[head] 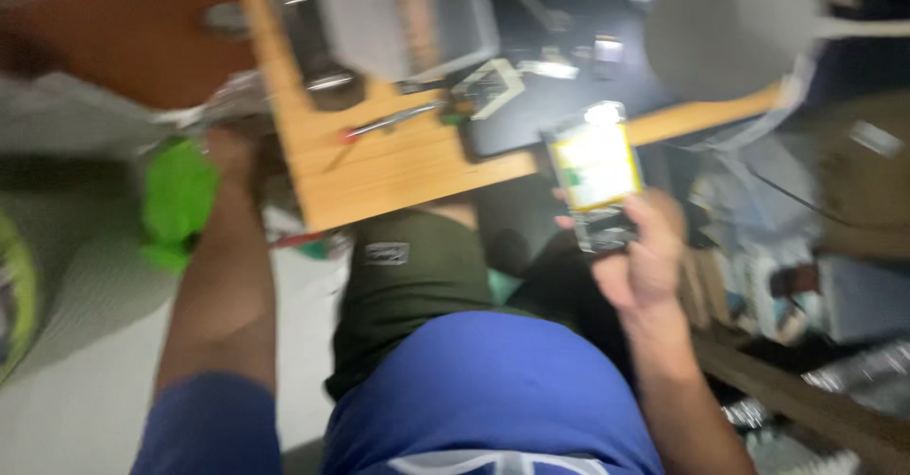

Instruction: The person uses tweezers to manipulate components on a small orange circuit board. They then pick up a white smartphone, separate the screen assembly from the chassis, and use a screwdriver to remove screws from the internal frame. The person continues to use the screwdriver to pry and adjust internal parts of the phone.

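Observation:
The picture is motion-blurred. My right hand is raised in front of me, fingers closed around a clear bottle with a yellow and white label. My left hand reaches down beside the left edge of a wooden table, near a crinkled clear plastic wrapper and a bright green object; its fingers are blurred and partly hidden. A screwdriver with a red tip lies on the wooden top.
A dark mat covers the table's right part, with small tools and a white frame-like part on it. A grey box stands at the back. A grey chair is at upper right, clutter at right.

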